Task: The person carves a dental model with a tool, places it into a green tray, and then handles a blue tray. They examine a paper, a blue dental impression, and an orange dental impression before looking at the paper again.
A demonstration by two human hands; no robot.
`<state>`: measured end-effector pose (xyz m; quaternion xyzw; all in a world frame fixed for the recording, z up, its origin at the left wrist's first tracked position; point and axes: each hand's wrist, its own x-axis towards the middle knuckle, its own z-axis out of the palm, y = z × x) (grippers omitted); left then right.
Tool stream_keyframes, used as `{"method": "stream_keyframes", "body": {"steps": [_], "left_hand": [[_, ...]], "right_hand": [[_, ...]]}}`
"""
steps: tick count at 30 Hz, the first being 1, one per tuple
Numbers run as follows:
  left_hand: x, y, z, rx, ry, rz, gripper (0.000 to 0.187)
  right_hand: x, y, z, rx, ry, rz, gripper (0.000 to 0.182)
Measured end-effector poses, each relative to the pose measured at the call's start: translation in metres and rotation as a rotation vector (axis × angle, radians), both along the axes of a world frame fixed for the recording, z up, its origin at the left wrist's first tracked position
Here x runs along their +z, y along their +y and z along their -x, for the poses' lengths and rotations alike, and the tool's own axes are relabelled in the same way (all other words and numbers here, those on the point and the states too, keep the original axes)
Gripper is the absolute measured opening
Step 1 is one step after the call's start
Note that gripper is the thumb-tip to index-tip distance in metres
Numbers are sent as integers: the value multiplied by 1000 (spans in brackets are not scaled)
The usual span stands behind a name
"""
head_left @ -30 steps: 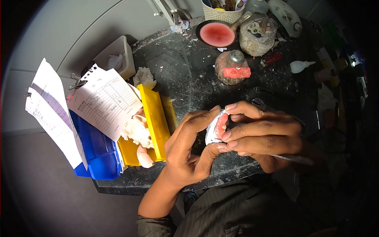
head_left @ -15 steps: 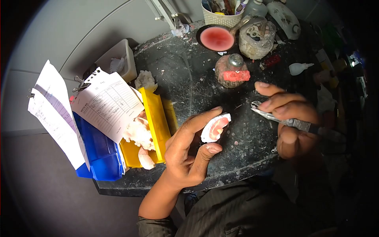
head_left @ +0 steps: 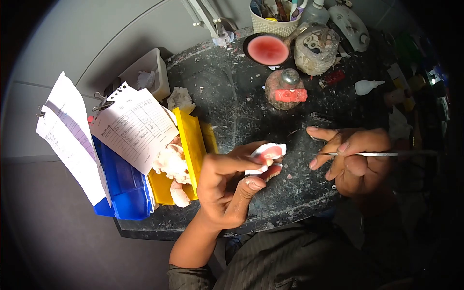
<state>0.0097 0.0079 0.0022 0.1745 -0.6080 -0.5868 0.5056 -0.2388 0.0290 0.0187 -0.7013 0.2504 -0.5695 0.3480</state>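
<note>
My left hand (head_left: pixel 220 191) is closed, thumb and fingers pinching a white plaster dental model (head_left: pixel 271 151) with a pink wax base and a few pale teeth. A second pink-and-white part (head_left: pixel 274 172) shows just below it by the thumb; the fingers hide part of both. To the right, my right hand (head_left: pixel 360 164) is closed round a slim metal scalpel (head_left: pixel 379 154), seen edge-on and pointing left toward the model. A gap of dark bench lies between the two hands.
A yellow bin (head_left: pixel 189 150) with pinkish pieces and a blue bin (head_left: pixel 123 188) with clipped papers (head_left: pixel 137 123) stand left. Behind the hands are a round burner (head_left: pixel 285 104) with a red wax piece, a pan of red wax (head_left: pixel 268 50), a plastic jar (head_left: pixel 316 53) and a tool basket (head_left: pixel 273 26).
My left hand has turned the model, bringing a second pink part into view. My right hand has rolled the scalpel from its flat side to its edge.
</note>
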Motion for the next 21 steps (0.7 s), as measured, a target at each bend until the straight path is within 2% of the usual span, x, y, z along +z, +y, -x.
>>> {"method": "stream_keyframes", "body": {"steps": [2, 3, 5, 6, 8, 10, 12, 14, 16, 18, 21], "left_hand": [[3, 2, 1, 20, 74, -111, 35], [5, 1, -4, 18, -54, -93, 44], [5, -5, -7, -8, -92, -11, 44], [5, -7, -7, -41, -134, 73, 44], [4, -7, -5, -41, -90, 67, 43], [6, -6, -6, 12, -218, 136, 38], [9, -10, -4, 32, -248, 175, 32], [7, -13, -4, 30, -280, 285, 31], [8, -13, -4, 48, -284, 286, 32], [7, -15, -6, 43, -351, 340, 40], [7, -14, -5, 67, -367, 363, 41]], "right_hand": [[0, 2, -3, -22, 16, 39, 17], [7, 1, -7, -16, 18, 37, 17], [26, 0, -17, -102, 246, 56, 27], [25, 0, -16, -100, 247, 55, 27], [22, -1, -14, -49, 301, 118, 28], [37, -3, -19, -27, 308, 117, 28], [46, -4, -21, -16, 428, 148, 27], [43, -3, -18, 10, 430, 144, 26], [36, -3, -17, 70, 344, 128, 23], [35, -3, -18, 68, 342, 122, 21], [34, -4, -18, 70, 362, 140, 16]]}}
